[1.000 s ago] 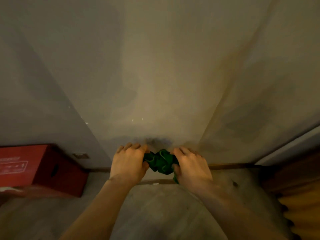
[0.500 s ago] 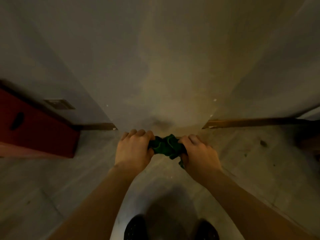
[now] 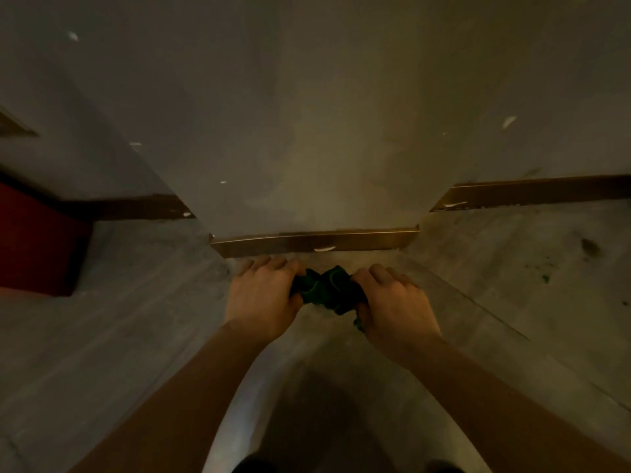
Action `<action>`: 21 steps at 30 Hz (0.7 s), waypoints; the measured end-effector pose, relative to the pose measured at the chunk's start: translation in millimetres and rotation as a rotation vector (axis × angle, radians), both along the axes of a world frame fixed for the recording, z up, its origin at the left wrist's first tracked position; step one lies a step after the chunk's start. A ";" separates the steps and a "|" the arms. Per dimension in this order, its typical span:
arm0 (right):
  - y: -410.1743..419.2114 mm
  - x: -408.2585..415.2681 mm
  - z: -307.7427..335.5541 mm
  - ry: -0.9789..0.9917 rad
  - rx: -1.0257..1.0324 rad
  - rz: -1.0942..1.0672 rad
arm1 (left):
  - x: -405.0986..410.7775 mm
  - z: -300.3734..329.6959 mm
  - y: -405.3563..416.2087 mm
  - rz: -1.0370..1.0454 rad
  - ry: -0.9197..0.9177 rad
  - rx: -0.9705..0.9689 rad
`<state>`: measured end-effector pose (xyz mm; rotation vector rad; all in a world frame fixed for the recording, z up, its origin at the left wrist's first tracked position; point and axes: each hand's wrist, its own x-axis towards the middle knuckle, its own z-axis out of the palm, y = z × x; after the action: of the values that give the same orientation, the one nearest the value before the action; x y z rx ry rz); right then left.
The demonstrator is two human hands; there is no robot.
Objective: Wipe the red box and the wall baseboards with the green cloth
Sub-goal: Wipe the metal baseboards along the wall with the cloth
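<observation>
My fingers curl down over a bunched green cloth (image 3: 326, 290), both fists closed on it: my left hand (image 3: 263, 298) grips its left end, my right hand (image 3: 392, 307) its right end, knuckles up and fingertips tucked under where I cannot see them. The cloth is soft and crumpled into dark folds between my thumbs, with a small tail hanging below my right palm. How much of it lies inside my fists is hidden.

Below my hands the floor (image 3: 136, 336) is a dull grey, smooth with faint streaks, and carries a dark blotch and a scatter of greenish specks off to the right. Just beyond my knuckles runs a short baseboard (image 3: 314, 241), a flat brown strip with a slight sheen and a pale chip near its middle, fixed along the foot of a projecting wall (image 3: 307, 114). The cloth is near that strip but apart from it. The wall is matte, greyish and flecked with small white marks. Longer baseboard runs sit further back on either side, the left one in shadow.

At the far left stands the red box (image 3: 37, 244), flat-sided and sharp-cornered, cut off by the frame edge and too dark for any detail. My forearms run out of the bottom of the view, and something dark between them is too blurred to make out.
</observation>
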<state>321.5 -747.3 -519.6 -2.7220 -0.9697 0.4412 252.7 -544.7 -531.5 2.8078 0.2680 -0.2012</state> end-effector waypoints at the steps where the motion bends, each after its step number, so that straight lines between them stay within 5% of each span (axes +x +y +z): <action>1: 2.1 4.1 -13.8 -0.007 0.003 0.001 | 3.2 -14.3 0.9 -0.004 -0.011 0.005; 14: 10.6 22.5 -144.4 -0.087 0.166 -0.151 | 32.1 -134.9 7.1 -0.029 -0.149 -0.023; 21: 18.6 23.6 -159.5 -0.039 0.381 -0.179 | 38.1 -145.1 2.3 0.064 -0.202 -0.297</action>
<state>345.1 -728.6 -679.1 -2.4471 -0.7226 0.1515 290.8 -542.4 -676.6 2.4971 0.2564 0.0542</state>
